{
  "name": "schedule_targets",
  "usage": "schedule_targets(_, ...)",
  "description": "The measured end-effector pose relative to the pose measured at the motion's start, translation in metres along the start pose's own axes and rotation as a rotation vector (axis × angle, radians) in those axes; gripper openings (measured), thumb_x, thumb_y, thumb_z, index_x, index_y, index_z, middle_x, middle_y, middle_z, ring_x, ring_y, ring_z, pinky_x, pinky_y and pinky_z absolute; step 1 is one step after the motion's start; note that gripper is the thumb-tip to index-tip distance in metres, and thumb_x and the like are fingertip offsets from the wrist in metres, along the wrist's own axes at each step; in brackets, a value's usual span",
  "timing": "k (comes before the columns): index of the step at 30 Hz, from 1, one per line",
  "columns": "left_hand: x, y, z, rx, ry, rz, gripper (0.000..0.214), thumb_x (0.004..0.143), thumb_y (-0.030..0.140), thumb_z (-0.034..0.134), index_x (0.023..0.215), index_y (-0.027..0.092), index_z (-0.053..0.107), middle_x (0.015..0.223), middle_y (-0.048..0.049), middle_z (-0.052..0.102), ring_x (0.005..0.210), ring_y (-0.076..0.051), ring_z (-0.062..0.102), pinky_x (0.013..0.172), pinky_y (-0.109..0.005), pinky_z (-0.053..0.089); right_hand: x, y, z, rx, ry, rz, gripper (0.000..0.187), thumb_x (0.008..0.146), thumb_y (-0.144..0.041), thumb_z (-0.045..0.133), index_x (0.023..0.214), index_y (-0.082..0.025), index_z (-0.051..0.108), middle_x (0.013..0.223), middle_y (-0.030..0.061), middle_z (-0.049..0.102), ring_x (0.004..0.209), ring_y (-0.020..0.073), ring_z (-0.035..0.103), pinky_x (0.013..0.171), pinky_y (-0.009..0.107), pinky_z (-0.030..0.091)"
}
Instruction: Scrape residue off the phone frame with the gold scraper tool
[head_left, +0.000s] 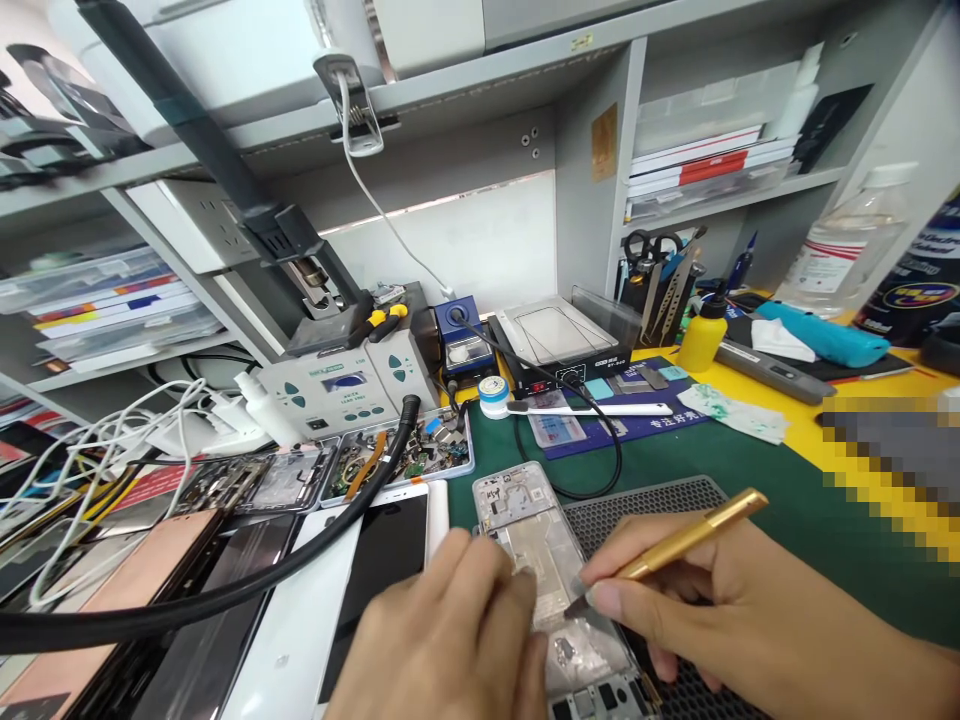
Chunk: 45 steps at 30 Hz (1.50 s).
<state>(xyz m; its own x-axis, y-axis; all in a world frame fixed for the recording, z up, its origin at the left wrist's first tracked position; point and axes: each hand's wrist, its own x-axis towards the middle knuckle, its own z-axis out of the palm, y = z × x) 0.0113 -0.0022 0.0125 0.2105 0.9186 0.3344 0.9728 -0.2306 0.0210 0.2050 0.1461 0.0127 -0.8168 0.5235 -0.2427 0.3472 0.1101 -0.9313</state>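
Note:
A stripped phone frame point(536, 540) lies on the bench in front of me, its bare metal inside facing up and circuit parts at its near end. My left hand point(450, 635) bends its fingers over the left edge of the frame; their tips are partly hidden. Pinched in my right hand point(697, 590) is a slim gold-handled pen-shaped tool point(694, 535) with a dark tip. That tip meets the inner face of the frame, or hovers just above it, right of my left fingers. Under the frame's right side shows a dark perforated mat point(645, 510).
Several phones and panels point(300, 610) lie to the left, crossed by a thick black hose point(300, 560). Behind stand a parts tray point(420, 450), a grey control station point(337, 385) and a heating plate point(566, 340). A yellow bottle point(703, 335) stands at right.

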Motion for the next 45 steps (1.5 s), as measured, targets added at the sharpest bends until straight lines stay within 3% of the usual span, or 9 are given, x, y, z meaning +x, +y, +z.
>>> schedule_targets(4,0.005,-0.004,-0.006,-0.082,-0.014,-0.084,0.011,0.097,0.014,0.058,0.098,0.022,0.066,0.094,-0.0034,0.063,0.080,-0.024,0.068,0.055,-0.037,0.057,-0.002,-0.002,-0.001,-0.001,0.003,-0.013,0.023,0.090,-0.045,0.071,0.089,-0.022,0.075,0.064,-0.0032,0.058,0.056,0.0139,0.055,0.051,0.022,0.042)
schedule_targets(11,0.009,-0.005,-0.005,-0.064,-0.104,0.081,0.015,0.094,0.007,0.063,0.097,0.020,0.070,0.089,-0.0020,0.064,0.074,-0.023,0.066,0.051,-0.035,0.054,-0.001,0.001,-0.002,-0.031,0.005,-0.048,0.022,0.094,-0.042,0.067,0.087,-0.023,0.075,0.066,-0.0025,0.059,0.060,0.0157,0.058,0.057,0.024,0.046)
schedule_targets(17,0.019,0.005,-0.012,-0.070,-0.141,0.078,0.010,0.093,0.011,0.071,0.095,0.021,0.068,0.092,-0.0001,0.065,0.080,-0.022,0.066,0.057,-0.036,0.056,-0.001,0.005,-0.005,-0.022,-0.001,-0.084,0.020,0.099,-0.037,0.064,0.091,-0.023,0.074,0.062,-0.0046,0.058,0.058,0.0134,0.059,0.048,0.019,0.042)
schedule_targets(23,0.020,0.012,-0.009,0.122,-0.101,0.234,0.013,0.090,0.005,0.064,0.089,0.018,0.066,0.085,-0.0038,0.063,0.073,-0.026,0.061,0.046,-0.039,0.044,-0.003,0.001,-0.008,0.002,0.020,-0.103,0.022,0.101,-0.040,0.062,0.094,-0.021,0.072,0.061,-0.0055,0.059,0.057,0.0118,0.059,0.047,0.016,0.045)
schedule_targets(30,0.027,0.014,-0.005,0.168,-0.073,0.291,0.021,0.086,0.001,0.061,0.076,0.019,0.060,0.077,-0.0041,0.060,0.066,-0.025,0.053,0.046,-0.038,0.032,-0.003,-0.001,-0.010,0.051,0.038,-0.115,0.020,0.101,-0.035,0.062,0.098,-0.019,0.072,0.063,-0.0049,0.060,0.060,0.0125,0.063,0.046,0.015,0.044)
schedule_targets(34,0.027,0.016,-0.013,0.074,-0.148,0.220,0.023,0.091,0.003,0.057,0.076,0.019,0.058,0.080,-0.0037,0.062,0.070,-0.024,0.055,0.051,-0.035,0.037,-0.004,-0.003,-0.011,0.066,0.039,-0.129,0.020,0.101,-0.035,0.062,0.098,-0.018,0.073,0.063,-0.0047,0.060,0.059,0.0126,0.062,0.046,0.016,0.044)
schedule_targets(38,0.023,0.015,-0.029,-0.091,-0.189,0.014,0.019,0.096,0.006,0.052,0.088,0.020,0.062,0.089,-0.0011,0.065,0.078,-0.019,0.062,0.064,-0.031,0.051,-0.006,-0.006,-0.012,0.075,0.044,-0.137,0.022,0.100,-0.038,0.064,0.098,-0.019,0.074,0.060,-0.0039,0.062,0.057,0.0133,0.061,0.046,0.018,0.044)
schedule_targets(42,0.016,0.013,-0.038,-0.181,-0.224,-0.164,0.018,0.098,0.007,0.054,0.090,0.022,0.062,0.086,0.0028,0.065,0.067,-0.012,0.060,0.057,-0.022,0.049,-0.007,-0.009,-0.014,0.062,0.037,-0.147,0.023,0.098,-0.040,0.066,0.096,-0.020,0.076,0.057,-0.0037,0.062,0.055,0.0143,0.059,0.047,0.020,0.044)
schedule_targets(45,0.014,0.014,-0.037,-0.166,-0.242,-0.191,0.018,0.099,0.008,0.055,0.094,0.022,0.064,0.090,0.0021,0.066,0.071,-0.012,0.063,0.059,-0.022,0.051,-0.005,-0.010,-0.016,0.046,0.030,-0.135,0.024,0.095,-0.041,0.069,0.097,-0.019,0.076,0.056,-0.0032,0.063,0.051,0.0141,0.055,0.047,0.021,0.043)
